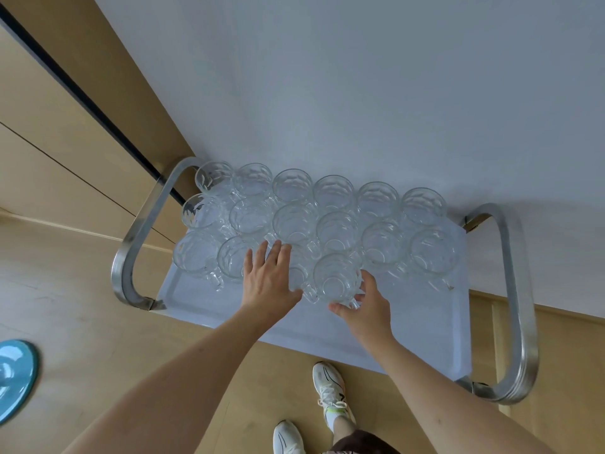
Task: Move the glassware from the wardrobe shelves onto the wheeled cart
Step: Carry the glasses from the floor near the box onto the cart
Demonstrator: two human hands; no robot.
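Several clear glass mugs (337,232) stand in rows on the white top of the wheeled cart (409,326). In the front row, my right hand (371,306) grips one glass mug (337,278) from its near side, thumb below and fingers by its handle. My left hand (268,280) lies with straight fingers against the neighbouring mug (299,276), which it partly hides. The wardrobe shelves are out of view.
Curved metal handles rise at the cart's left end (137,237) and right end (520,306). The cart stands against a white wall (360,93), with wooden wardrobe panels (65,126) to the left. A blue round object (13,375) lies on the floor at left. My feet (327,388) stand before the cart.
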